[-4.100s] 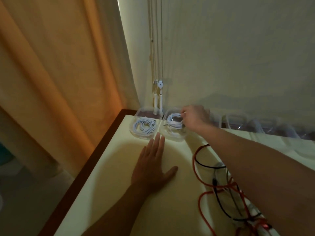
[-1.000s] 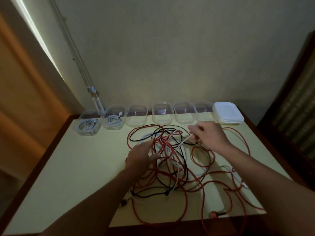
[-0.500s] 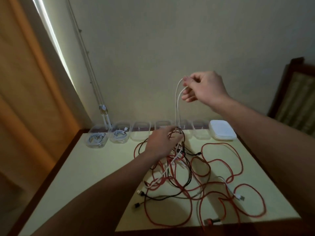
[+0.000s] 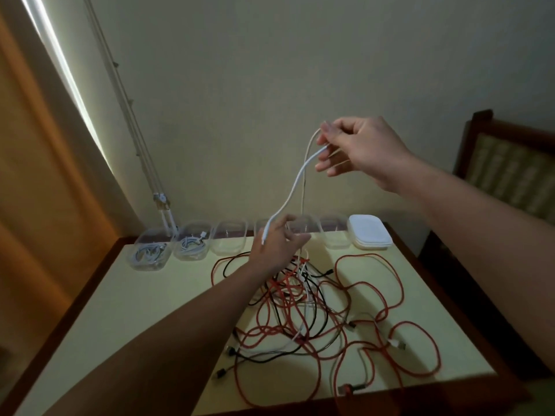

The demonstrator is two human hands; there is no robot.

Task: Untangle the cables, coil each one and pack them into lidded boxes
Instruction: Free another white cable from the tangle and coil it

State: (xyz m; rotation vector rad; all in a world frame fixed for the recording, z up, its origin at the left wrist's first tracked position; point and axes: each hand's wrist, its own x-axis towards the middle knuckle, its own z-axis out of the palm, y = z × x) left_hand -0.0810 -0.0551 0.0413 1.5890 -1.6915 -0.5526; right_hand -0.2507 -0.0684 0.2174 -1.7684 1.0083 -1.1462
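Observation:
A tangle of red, black and white cables (image 4: 303, 298) lies on the pale yellow table (image 4: 144, 301). High above it my right hand (image 4: 357, 148) pinches a bend of a white cable (image 4: 295, 183). One strand drops straight into the tangle; the other curves down to my left hand (image 4: 277, 246), which grips it just above the pile. Along the far edge stands a row of clear boxes (image 4: 229, 241). The two leftmost boxes (image 4: 150, 250) (image 4: 192, 244) each hold a coiled white cable. A stack of white lids (image 4: 370, 232) sits at the row's right end.
A wall rises right behind the boxes, with thin cords (image 4: 126, 109) hanging down at the left. An orange curtain (image 4: 39, 175) hangs on the left. A wooden chair (image 4: 510, 163) stands to the right of the table. Red cable loops (image 4: 414, 349) reach the table's near right corner.
My left hand has risen from the tangle and slid along the white strand. My right hand still holds the bend up high. Earlier my right hand was at the second box.

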